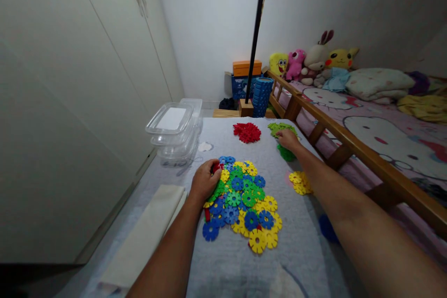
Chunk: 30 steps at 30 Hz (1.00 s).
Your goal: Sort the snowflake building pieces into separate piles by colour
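A mixed heap of notched plastic discs in blue, green, yellow and red lies in front of me. At its upper left edge is my left hand, its fingers curled around red notched discs. My right hand reaches far forward to the light green disc pile, fingers bent and closed over its near edge. Whatever sits between those fingertips is hidden. Just below that hand lies a darker green pile.
Sorted piles of red discs, yellow discs and blue discs lie apart on the cloth-covered table. Stacked clear plastic boxes and a folded cloth are at the left. A wooden bed rail borders the right side.
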### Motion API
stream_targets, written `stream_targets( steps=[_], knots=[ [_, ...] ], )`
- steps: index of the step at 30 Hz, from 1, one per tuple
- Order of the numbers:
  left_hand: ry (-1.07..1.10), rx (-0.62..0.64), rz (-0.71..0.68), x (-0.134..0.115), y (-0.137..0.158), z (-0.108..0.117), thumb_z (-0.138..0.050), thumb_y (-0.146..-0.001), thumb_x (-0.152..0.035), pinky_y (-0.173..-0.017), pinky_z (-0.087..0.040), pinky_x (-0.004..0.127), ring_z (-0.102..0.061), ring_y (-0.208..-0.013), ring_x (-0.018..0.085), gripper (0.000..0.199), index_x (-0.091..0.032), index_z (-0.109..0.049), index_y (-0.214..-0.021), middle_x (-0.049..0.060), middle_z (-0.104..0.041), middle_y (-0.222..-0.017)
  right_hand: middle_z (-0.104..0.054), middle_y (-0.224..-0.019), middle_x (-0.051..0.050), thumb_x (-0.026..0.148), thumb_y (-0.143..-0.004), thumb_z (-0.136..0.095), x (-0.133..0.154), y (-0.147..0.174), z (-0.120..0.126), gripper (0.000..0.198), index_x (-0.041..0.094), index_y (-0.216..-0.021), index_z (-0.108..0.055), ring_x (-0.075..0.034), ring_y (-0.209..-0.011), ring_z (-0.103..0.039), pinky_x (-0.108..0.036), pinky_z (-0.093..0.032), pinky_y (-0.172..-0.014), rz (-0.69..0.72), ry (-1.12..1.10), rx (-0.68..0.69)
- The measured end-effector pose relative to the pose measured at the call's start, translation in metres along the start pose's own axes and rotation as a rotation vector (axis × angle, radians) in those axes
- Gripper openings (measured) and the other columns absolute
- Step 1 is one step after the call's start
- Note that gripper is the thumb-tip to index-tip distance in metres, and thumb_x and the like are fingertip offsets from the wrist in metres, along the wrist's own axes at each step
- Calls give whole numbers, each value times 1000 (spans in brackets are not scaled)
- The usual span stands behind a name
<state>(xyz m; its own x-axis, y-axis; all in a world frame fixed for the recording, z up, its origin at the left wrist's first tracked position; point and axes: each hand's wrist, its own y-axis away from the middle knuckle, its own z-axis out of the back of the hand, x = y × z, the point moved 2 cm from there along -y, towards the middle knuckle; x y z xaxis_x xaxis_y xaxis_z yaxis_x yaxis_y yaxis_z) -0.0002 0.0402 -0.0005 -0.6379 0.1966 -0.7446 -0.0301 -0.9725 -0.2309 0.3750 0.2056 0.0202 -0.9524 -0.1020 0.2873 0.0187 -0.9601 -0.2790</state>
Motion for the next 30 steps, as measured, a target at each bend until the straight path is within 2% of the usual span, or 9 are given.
stream_targets(
  steps=[4,8,12,15,18,22,28,30],
  knots=[
    [9,8,-4,-1,0,0,-55,-85,-31,-94,-51,38,-67,-102,23,34,-19,-65,-116,8,-72,-113,-75,-109,-13,10,-76,-53,20,8,17,37,14,-102,-78,-25,-105,-67,-34,-48,-94,-49,-21,34],
    [38,4,6,-2,0,1,-54,-87,-34,-92,-51,37,-67,-100,23,32,-20,-66,-114,8,-72,-110,-75,-110,-11,13,-81,-53,62,31,33,35,13,-107,-76,-22,-100,-67,-32,-48,-93,-29,-183,44],
    [122,-15,48,-5,1,3,-50,-91,-41,-90,-51,36,-67,-96,22,32,-21,-67,-108,6,-73,-103,-76,-98,-7,18,-83,-57,115,76,29,27,15,-103,-75,-18,-86,-67,-27,-50,-81,127,-435,210],
    [182,-80,85,-3,-1,7,-46,-92,-42,-93,-49,36,-67,-100,22,34,-21,-68,-107,6,-73,-105,-75,-94,-5,20,-85,-58,153,111,19,23,17,-99,-75,-17,-83,-66,-27,-50,-76,272,-510,384],
    [243,-149,114,1,-3,11,-44,-92,-41,-98,-48,36,-65,-106,22,36,-19,-69,-106,6,-73,-110,-71,-104,-8,20,-83,-63,180,133,11,26,17,-106,-74,-19,-93,-64,-32,-48,-86,373,-426,339],
    [356,-181,163,5,-5,12,-44,-92,-44,-98,-48,36,-65,-108,23,39,-18,-69,-105,8,-72,-113,-67,-118,-11,22,-84,-65,194,146,1,27,20,-110,-73,-23,-111,-58,-39,-40,-101,436,-290,274],
    [548,-187,191,5,-5,9,-42,-94,-52,-98,-49,36,-64,-111,23,47,-15,-68,-108,11,-71,-116,-70,-110,-9,23,-89,-60,194,147,0,18,21,-100,-74,-23,-108,-60,-38,-39,-100,429,-297,283],
    [595,-187,202,7,-5,7,-42,-94,-53,-97,-50,36,-64,-111,23,48,-15,-67,-108,12,-71,-115,-71,-109,-9,23,-89,-60,201,142,-2,19,20,-103,-73,-23,-107,-60,-37,-40,-100,435,-295,270]
  ],
)
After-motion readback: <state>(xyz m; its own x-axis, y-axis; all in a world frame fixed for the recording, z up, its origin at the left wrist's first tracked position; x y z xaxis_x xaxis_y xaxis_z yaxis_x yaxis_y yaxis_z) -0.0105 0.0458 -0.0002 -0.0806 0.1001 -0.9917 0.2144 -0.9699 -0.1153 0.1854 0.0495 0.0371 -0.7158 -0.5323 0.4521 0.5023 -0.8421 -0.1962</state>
